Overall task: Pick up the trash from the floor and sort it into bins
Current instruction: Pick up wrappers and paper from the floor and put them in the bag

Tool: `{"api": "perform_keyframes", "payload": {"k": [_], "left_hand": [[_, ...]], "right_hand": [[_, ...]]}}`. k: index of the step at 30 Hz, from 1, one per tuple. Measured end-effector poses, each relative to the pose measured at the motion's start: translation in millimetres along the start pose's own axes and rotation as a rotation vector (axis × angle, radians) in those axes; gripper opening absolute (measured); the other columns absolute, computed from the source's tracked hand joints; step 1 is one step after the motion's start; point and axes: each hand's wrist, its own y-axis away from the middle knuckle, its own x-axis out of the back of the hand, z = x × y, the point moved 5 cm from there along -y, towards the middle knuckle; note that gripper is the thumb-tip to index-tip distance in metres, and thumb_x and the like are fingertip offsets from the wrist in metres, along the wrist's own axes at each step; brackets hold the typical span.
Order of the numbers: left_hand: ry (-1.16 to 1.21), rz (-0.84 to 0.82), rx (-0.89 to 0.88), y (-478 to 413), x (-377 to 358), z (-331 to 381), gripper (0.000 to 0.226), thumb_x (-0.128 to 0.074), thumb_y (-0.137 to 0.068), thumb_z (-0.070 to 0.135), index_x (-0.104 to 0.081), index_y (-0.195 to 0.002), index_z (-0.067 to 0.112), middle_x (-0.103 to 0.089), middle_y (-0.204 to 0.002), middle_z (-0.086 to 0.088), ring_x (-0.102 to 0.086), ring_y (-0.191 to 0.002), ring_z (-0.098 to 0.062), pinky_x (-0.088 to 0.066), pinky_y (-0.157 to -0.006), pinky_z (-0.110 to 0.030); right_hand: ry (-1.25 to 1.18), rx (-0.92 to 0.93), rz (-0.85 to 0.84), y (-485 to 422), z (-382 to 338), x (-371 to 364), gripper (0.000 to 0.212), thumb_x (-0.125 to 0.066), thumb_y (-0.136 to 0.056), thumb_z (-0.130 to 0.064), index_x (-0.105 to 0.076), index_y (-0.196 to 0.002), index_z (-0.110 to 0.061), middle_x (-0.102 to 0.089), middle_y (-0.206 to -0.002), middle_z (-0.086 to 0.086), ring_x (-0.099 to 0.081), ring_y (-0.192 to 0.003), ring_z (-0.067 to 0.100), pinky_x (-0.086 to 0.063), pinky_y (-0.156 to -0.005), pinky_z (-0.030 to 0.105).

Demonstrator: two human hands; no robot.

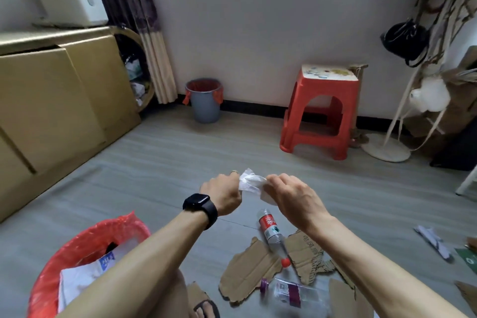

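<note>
My left hand [224, 192] and my right hand [291, 196] both grip a crumpled clear plastic wrapper [251, 183] held between them above the floor. Below them lie a plastic bottle with a red label and red cap [272, 233], a second clear bottle with a purple cap [291, 292], and torn cardboard pieces [251, 270]. A bin lined with a red bag [77, 253] stands at lower left with white packaging inside. A grey bin with a red liner [205, 106] stands against the far wall.
A red plastic stool [322, 113] stands by the wall at right. Cardboard boxes [51, 100] fill the left side. A white fan base [387, 148] and hanging bags are at far right. Crumpled paper [433, 241] lies on the floor at right. A sandalled foot [206, 308] shows at the bottom.
</note>
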Motion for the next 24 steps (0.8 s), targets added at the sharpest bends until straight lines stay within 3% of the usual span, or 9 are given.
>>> {"api": "perform_keyframes", "payload": {"k": [2,5,7,9,12,15,18,20,24], "left_hand": [[0.309,-0.08,0.09,-4.6,-3.5,-18.7,0.008,-0.043,-0.093,0.018,-0.042,-0.1,0.015,-0.056,-0.083,-0.005,-0.052,-0.073,-0.029,-0.043,-0.065,-0.035],[0.983,-0.203,0.129,-0.6,0.5,-25.3,0.027,-0.062,-0.081,0.021,-0.049,-0.103,0.012,-0.046,-0.078,-0.002,-0.042,-0.062,-0.013,-0.036,-0.053,-0.025],[1.27,-0.157,0.127,4.0,10.5,-33.2,0.017,-0.058,-0.074,0.03,-0.063,-0.087,0.02,-0.043,-0.077,-0.008,-0.037,-0.06,-0.014,-0.03,-0.051,-0.026],[1.457,-0.129,0.175,6.3,16.1,-45.9,0.022,-0.052,-0.079,0.034,-0.07,-0.08,0.022,-0.051,-0.074,-0.008,-0.044,-0.061,-0.016,-0.032,-0.056,-0.03],[1.546,-0.18,0.072,5.8,12.2,-62.3,0.022,-0.055,-0.095,0.014,-0.073,-0.106,0.017,-0.07,-0.09,-0.001,-0.063,-0.075,-0.008,-0.044,-0.063,-0.019],[1.528,-0.108,0.136,3.7,3.0,-90.7,0.039,-0.064,-0.094,0.01,-0.06,-0.132,0.02,-0.071,-0.116,-0.005,-0.067,-0.1,-0.012,-0.052,-0.076,-0.018],[1.569,0.027,0.234,-2.0,-5.8,-123.6,0.048,-0.071,-0.089,0.007,-0.058,-0.134,0.017,-0.071,-0.118,-0.009,-0.069,-0.105,-0.018,-0.056,-0.084,-0.026],[1.53,0.093,0.254,-5.3,-8.0,-140.1,0.051,-0.076,-0.085,0.008,-0.059,-0.133,0.012,-0.072,-0.115,-0.013,-0.069,-0.107,-0.024,-0.055,-0.092,-0.033],[1.512,0.173,0.337,0.0,-15.7,-181.2,0.041,-0.077,-0.084,0.013,-0.065,-0.122,0.011,-0.073,-0.103,-0.022,-0.071,-0.091,-0.029,-0.058,-0.085,-0.036]], "right_hand": [[-0.151,-0.115,0.034,-13.6,-11.7,-6.6,0.037,-0.04,-0.1,-0.047,-0.059,-0.101,-0.014,-0.065,-0.079,0.005,-0.062,-0.069,0.031,-0.051,-0.057,0.043],[-0.456,-0.455,0.109,-31.6,-23.5,-17.3,0.026,-0.058,-0.096,-0.047,-0.058,-0.095,-0.021,-0.07,-0.074,0.002,-0.064,-0.067,0.026,-0.051,-0.062,0.038],[-0.661,-0.68,0.138,-41.8,-33.4,-31.0,0.026,-0.066,-0.09,-0.05,-0.062,-0.09,-0.025,-0.071,-0.074,-0.005,-0.067,-0.071,0.019,-0.053,-0.065,0.034],[-0.919,-0.863,0.15,-51.5,-43.4,-50.7,0.022,-0.072,-0.086,-0.046,-0.066,-0.085,-0.025,-0.073,-0.075,-0.004,-0.071,-0.071,0.017,-0.058,-0.068,0.035],[-1.374,-1.038,0.151,-64.6,-60.7,-74.0,0.015,-0.075,-0.09,-0.026,-0.068,-0.086,-0.012,-0.075,-0.085,0.012,-0.073,-0.073,0.022,-0.061,-0.064,0.034],[-1.716,-1.012,-0.006,-76.8,-84.4,-80.5,0.006,-0.069,-0.092,-0.008,-0.07,-0.094,-0.003,-0.074,-0.089,0.017,-0.072,-0.077,0.025,-0.06,-0.07,0.031],[-1.701,-0.85,-0.252,-88.2,-104.7,-92.3,0.022,-0.067,-0.091,-0.008,-0.075,-0.111,-0.012,-0.076,-0.107,0.007,-0.071,-0.099,0.017,-0.053,-0.089,0.033],[-1.622,-0.809,-0.325,-93.9,-111.6,-100.4,0.027,-0.069,-0.091,-0.014,-0.074,-0.116,-0.019,-0.075,-0.113,-0.002,-0.067,-0.111,0.012,-0.048,-0.096,0.036],[-1.482,-0.728,-0.429,-103.7,-130.6,-115.7,0.019,-0.072,-0.09,-0.021,-0.076,-0.108,-0.027,-0.077,-0.105,-0.009,-0.067,-0.103,0.005,-0.049,-0.092,0.033]]}}
